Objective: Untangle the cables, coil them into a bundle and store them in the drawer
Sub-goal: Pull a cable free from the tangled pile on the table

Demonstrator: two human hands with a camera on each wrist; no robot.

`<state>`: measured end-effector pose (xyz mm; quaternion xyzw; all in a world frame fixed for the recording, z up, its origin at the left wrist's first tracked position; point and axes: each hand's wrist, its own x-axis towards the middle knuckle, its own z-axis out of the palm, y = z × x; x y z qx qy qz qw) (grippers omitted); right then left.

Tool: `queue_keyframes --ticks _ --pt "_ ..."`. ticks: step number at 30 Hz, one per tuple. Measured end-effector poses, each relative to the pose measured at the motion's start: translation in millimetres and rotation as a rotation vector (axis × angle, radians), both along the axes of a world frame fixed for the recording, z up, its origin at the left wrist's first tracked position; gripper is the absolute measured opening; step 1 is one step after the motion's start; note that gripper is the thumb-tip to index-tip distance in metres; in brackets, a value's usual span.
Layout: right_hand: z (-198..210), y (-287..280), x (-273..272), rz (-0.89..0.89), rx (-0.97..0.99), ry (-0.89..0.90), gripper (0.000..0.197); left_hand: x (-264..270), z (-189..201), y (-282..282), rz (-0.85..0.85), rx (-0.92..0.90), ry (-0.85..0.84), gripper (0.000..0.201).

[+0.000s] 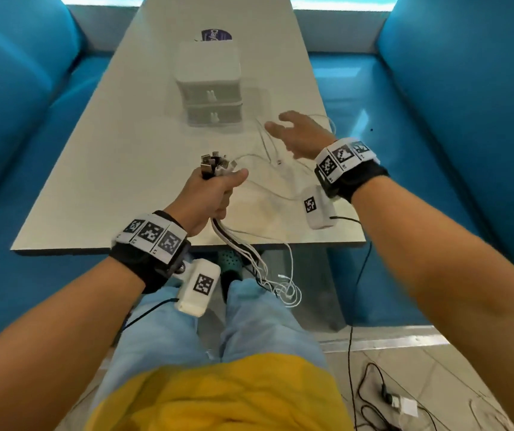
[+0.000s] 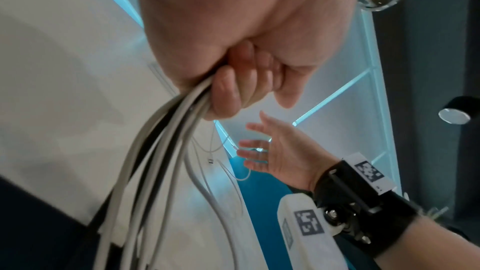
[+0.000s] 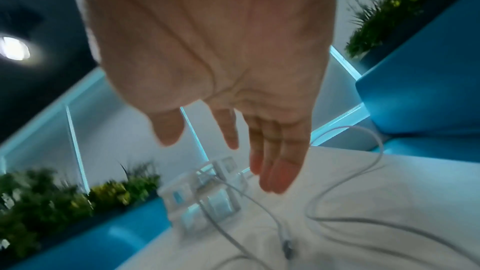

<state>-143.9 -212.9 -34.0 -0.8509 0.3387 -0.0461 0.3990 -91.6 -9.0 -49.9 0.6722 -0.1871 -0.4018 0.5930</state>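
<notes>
My left hand [image 1: 210, 194] grips a bunch of white and black cables [image 1: 213, 166] above the near part of the table, their plugs sticking up past my thumb. Below my fist [image 2: 233, 81] the cables [image 2: 155, 161] hang over the table edge towards my knees. My right hand [image 1: 296, 132] hovers open, fingers spread, over loose white cables [image 1: 268, 178] lying on the table. In the right wrist view its fingers [image 3: 275, 163] are straight above a white cable [image 3: 337, 182]. A small white drawer unit [image 1: 209, 85] with two shut drawers stands further back.
The white table [image 1: 109, 169] runs between two blue benches [image 1: 16, 126]. A purple item [image 1: 217, 35] lies behind the drawer unit [image 3: 202, 196]. A black cable and an adapter [image 1: 389, 399] lie on the floor at the lower right.
</notes>
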Motion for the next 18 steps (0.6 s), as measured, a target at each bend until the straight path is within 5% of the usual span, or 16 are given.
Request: queue_keyframes --ticks 2,4,7,11,14,18 --pt "-8 -4 15 0.021 0.057 0.175 0.081 5 -3 3 0.044 -0.014 0.04 0.044" --pt "-9 0 26 0.071 0.047 0.217 0.064 7 -4 3 0.117 -0.027 0.071 0.042" --pt "-10 11 29 0.084 0.08 -0.025 0.029 13 -6 4 0.204 -0.055 0.12 0.034" --pt "-5 36 3 0.31 0.037 -0.172 0.021 20 -8 7 0.244 -0.105 0.223 0.037" --pt "-6 53 -26 0.506 -0.025 -0.089 0.02 21 -7 5 0.244 -0.124 0.232 0.044" --pt "-13 61 -55 0.585 -0.056 0.085 0.021 11 -4 1 0.225 -0.171 0.138 0.028"
